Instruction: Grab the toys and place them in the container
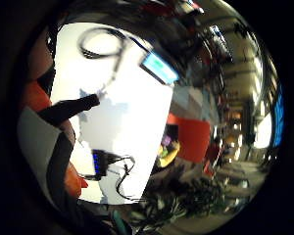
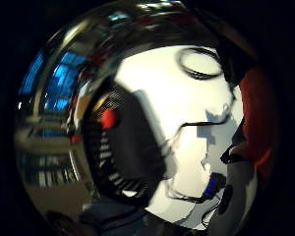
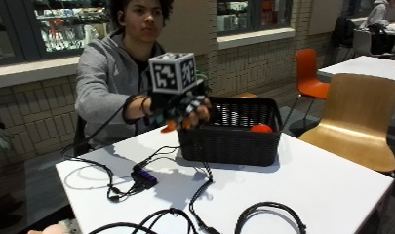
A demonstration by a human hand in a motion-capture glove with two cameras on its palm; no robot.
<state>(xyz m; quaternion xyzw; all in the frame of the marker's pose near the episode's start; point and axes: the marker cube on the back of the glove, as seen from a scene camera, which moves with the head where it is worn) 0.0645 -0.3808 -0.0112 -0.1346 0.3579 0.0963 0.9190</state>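
Note:
My gloved right hand (image 3: 179, 108) is raised above the white table (image 3: 314, 185), just beside the near left corner of the black wicker basket (image 3: 229, 139). Its fingers curl round an orange toy (image 3: 167, 128), of which only small parts show between and under the fingers. In the palm views the orange toy (image 1: 35, 96) (image 2: 255, 118) sits right against the palm. A red-orange ball (image 3: 261, 128) lies inside the basket, and it shows in the thumb side view as the red ball (image 2: 108, 118) in the basket (image 2: 128, 152).
Black cables (image 3: 184, 214) loop over the near half of the table, with a small black hub (image 3: 144, 178) lit blue. A wooden chair (image 3: 361, 117) stands at the right and an orange chair (image 3: 310, 73) behind it.

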